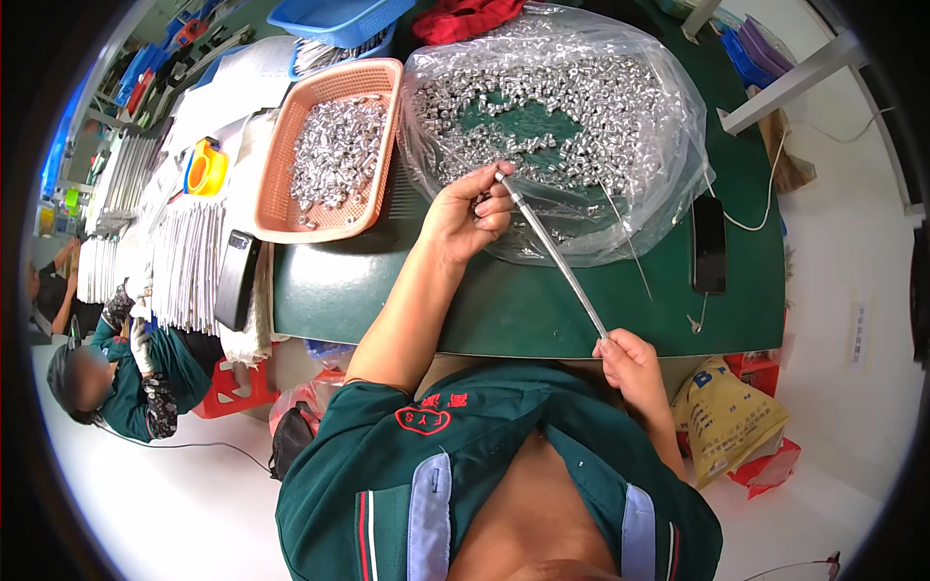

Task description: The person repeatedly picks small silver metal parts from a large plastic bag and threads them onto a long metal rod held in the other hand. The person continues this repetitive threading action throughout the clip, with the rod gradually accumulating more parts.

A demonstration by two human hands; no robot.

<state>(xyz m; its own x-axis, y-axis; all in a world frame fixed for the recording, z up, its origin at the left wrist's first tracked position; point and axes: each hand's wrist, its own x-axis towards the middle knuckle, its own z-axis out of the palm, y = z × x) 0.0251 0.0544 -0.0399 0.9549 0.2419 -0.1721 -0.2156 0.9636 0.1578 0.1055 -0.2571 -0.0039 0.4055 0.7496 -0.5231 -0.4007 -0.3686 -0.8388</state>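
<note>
Hard to tell what the left hand (470, 215) pinches at the rod's tip; fingers curl tight there, small part hidden. Clear plastic sheet (668, 116) at 12 o'clock blurs the heap of small silver metal pieces (572, 92) on it. Orange basket (281, 208) w/ more pieces sits at 10 o'clock of that hand, black phone (708, 244) at 3 o'clock, all on green table (387, 300). Another person (136, 378) sits at far 8 o'clock. Thin metal rod (552, 254) runs from left fingers toward 5 o'clock, into right hand (630, 363), closed round its lower end near the table edge.
</note>
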